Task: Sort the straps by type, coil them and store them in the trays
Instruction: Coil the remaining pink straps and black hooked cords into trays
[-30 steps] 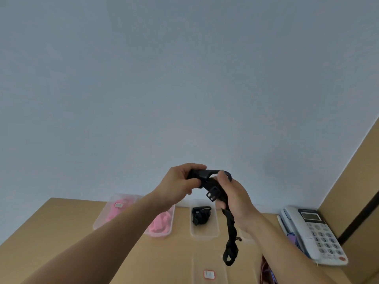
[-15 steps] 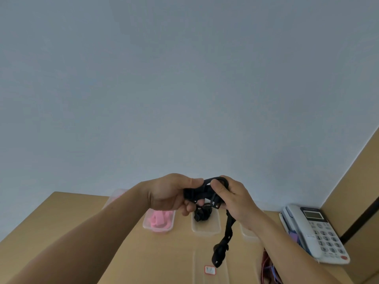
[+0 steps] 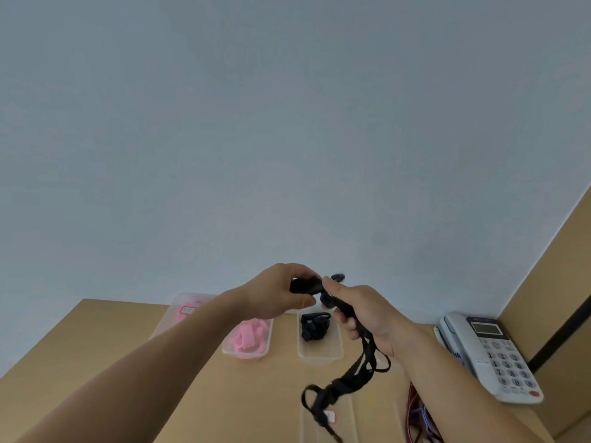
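Over the tan desk [image 3: 96, 346] by a pale blue wall [image 3: 287, 123], the left grip [image 3: 281, 292] and right grip [image 3: 367, 314] both clench a black strap [image 3: 342, 385], its tail hanging at 6 o'clock under them.

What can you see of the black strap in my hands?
The black strap looks like flat woven webbing, uncoiled. The left hand pinches its upper end, and the right hand grips it just below. The rest hangs in loose tangled loops above the table, its blurred tail over a clear tray.
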The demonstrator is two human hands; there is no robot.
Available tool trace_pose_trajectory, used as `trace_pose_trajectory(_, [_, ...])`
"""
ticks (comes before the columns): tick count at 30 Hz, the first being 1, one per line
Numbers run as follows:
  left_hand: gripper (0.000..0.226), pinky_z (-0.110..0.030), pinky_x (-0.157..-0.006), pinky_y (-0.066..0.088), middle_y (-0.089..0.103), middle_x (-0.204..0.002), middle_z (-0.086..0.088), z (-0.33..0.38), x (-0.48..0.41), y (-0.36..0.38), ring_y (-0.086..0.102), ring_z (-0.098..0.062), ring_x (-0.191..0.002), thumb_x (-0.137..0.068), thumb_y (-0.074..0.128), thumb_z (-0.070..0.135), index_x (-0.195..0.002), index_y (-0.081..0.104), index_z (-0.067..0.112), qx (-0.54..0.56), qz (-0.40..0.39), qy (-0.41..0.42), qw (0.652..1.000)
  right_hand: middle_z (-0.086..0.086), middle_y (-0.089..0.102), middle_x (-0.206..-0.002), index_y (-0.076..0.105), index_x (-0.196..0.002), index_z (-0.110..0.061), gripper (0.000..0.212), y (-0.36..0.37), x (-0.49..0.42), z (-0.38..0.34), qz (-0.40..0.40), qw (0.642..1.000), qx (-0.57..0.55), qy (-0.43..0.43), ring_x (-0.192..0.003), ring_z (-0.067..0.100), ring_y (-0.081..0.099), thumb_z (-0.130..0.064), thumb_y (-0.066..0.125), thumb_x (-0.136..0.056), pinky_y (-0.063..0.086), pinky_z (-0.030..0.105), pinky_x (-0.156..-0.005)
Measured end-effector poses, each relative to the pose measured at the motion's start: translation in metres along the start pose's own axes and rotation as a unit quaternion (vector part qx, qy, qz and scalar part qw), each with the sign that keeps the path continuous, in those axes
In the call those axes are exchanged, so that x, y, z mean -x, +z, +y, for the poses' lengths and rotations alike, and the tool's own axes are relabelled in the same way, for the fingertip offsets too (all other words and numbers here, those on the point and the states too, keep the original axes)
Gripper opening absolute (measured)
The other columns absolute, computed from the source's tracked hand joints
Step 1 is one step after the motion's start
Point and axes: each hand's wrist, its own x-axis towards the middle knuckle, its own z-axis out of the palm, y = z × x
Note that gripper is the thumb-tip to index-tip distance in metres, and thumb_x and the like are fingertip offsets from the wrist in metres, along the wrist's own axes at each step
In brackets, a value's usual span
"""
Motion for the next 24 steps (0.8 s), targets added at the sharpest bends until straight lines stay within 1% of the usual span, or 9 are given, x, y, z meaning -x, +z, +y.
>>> trace_pose_trajectory(2, [0.035, -0.029, -0.087, 0.051, 0.064, -0.108, 0.007, 0.001, -0.002, 0.006, 0.061, -0.010, -0.097, -0.086, 0.070, 0.022, -0.120, 0.064, 0.026, -0.118, 0.037, 0.045, 0.991, 0.001, 0.048, -0.061, 0.066, -0.087, -0.010, 0.054, 0.002, 0.000, 0.002, 0.003, 1.000, -0.027, 0.011, -0.048, 0.012, 0.034, -0.064, 0.065, -0.081, 0.030, 0.025, -0.050])
trace_pose_trajectory(8, [0.032, -0.020, -0.076, 0.046, 0.059, -0.102, 0.007, 0.004, -0.004, 0.019, 0.058, -0.010, -0.083, -0.087, 0.062, 0.013, -0.118, 0.066, 0.023, -0.221, 0.147, 0.135, 0.955, -0.002, 0.047, -0.053, 0.065, -0.086, -0.004, 0.047, 0.020, -0.005, 0.006, 0.102, 0.992, -0.018, -0.069, -0.043, 0.012, 0.032, -0.049, 0.056, -0.094, 0.028, 0.023, -0.046])
trace_pose_trajectory(10, [0.043, -0.015, -0.075, 0.047, 0.061, -0.107, 0.009, 0.003, -0.004, 0.015, 0.063, -0.010, -0.087, -0.085, 0.067, 0.020, -0.126, 0.058, 0.027, -0.147, 0.141, 0.091, 0.975, -0.002, 0.047, -0.052, 0.062, -0.082, -0.005, 0.041, 0.020, -0.005, 0.007, 0.113, 0.988, -0.013, -0.107, -0.044, 0.012, 0.032, -0.043, 0.057, -0.095, 0.028, 0.022, -0.045])
trace_pose_trajectory(12, [0.053, -0.017, -0.067, 0.051, 0.063, -0.112, 0.004, 0.007, -0.002, 0.005, 0.071, -0.014, -0.079, -0.082, 0.073, 0.029, -0.128, 0.048, 0.030, 0.063, 0.057, -0.014, 0.996, -0.001, 0.045, -0.054, 0.056, -0.077, -0.008, 0.037, 0.016, -0.002, 0.009, 0.100, 0.985, -0.012, -0.138, -0.046, 0.013, 0.030, -0.040, 0.057, -0.096, 0.026, 0.023, -0.046])
trace_pose_trajectory(14, [0.041, -0.027, -0.058, 0.055, 0.068, -0.111, -0.012, 0.010, 0.002, -0.008, 0.071, -0.026, -0.068, -0.084, 0.068, 0.033, -0.118, 0.055, 0.014, 0.247, -0.056, -0.096, 0.963, 0.001, 0.044, -0.056, 0.052, -0.076, -0.010, 0.036, 0.012, 0.001, 0.012, 0.066, 0.985, -0.003, -0.160, -0.050, 0.015, 0.028, -0.040, 0.056, -0.097, 0.023, 0.026, -0.050])
trace_pose_trajectory(16, [0.030, -0.030, -0.052, 0.053, 0.070, -0.102, -0.021, 0.008, 0.007, -0.016, 0.067, -0.028, -0.061, -0.093, 0.057, 0.029, -0.111, 0.062, 0.005, 0.301, -0.154, -0.106, 0.935, 0.001, 0.043, -0.058, 0.053, -0.078, -0.011, 0.038, 0.011, 0.005, 0.015, 0.027, 0.985, 0.013, -0.169, -0.053, 0.016, 0.027, -0.045, 0.056, -0.095, 0.023, 0.028, -0.052])
trace_pose_trajectory(18, [0.021, -0.027, -0.050, 0.052, 0.070, -0.092, -0.017, 0.007, 0.010, -0.015, 0.063, -0.022, -0.056, -0.101, 0.051, 0.023, -0.102, 0.064, 0.006, 0.314, -0.196, -0.082, 0.925, 0.000, 0.046, -0.057, 0.056, -0.082, -0.011, 0.040, 0.009, 0.007, 0.016, 0.014, 0.986, 0.021, -0.167, -0.053, 0.016, 0.030, -0.051, 0.057, -0.088, 0.026, 0.027, -0.052])
trace_pose_trajectory(21, [0.018, -0.025, -0.055, 0.051, 0.069, -0.078, -0.004, 0.012, 0.010, -0.006, 0.062, -0.017, -0.059, -0.101, 0.053, 0.022, -0.090, 0.062, 0.011, 0.185, -0.141, -0.028, 0.972, 0.002, 0.059, -0.059, 0.059, -0.083, -0.009, 0.039, 0.010, 0.006, 0.018, 0.066, 0.985, 0.028, -0.155, -0.048, 0.013, 0.038, -0.047, 0.056, -0.091, 0.035, 0.022, -0.052])
trace_pose_trajectory(24, [0.019, -0.029, -0.064, 0.053, 0.071, -0.079, -0.011, 0.016, 0.006, 0.008, 0.064, -0.015, -0.061, -0.099, 0.054, 0.024, -0.095, 0.062, 0.007, 0.000, -0.032, 0.018, 0.999, 0.005, 0.064, -0.059, 0.067, -0.090, -0.010, 0.037, 0.017, 0.003, 0.018, 0.134, 0.981, 0.028, -0.140, -0.043, 0.012, 0.044, -0.043, 0.051, -0.098, 0.038, 0.018, -0.047])
